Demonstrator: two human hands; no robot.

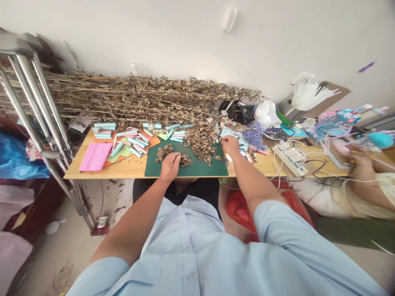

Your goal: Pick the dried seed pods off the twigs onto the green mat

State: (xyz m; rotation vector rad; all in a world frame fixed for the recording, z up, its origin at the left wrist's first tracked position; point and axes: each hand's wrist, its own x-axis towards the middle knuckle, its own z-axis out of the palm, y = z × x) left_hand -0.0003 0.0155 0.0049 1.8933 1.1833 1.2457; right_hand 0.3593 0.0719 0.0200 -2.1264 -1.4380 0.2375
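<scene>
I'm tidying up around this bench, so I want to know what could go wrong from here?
The small leaf pile lies beside the left hand, near the table's front edge; a sideways sweep might scatter it.

The brown balls cluster beside that same hand and look roundish, so a knock could set some rolling.

Cables trail from around the power strip over the front edge; a snag might tug it.

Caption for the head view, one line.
Two bare hands work among dried leaves on a green mat, brown clumps beside the left.
</scene>
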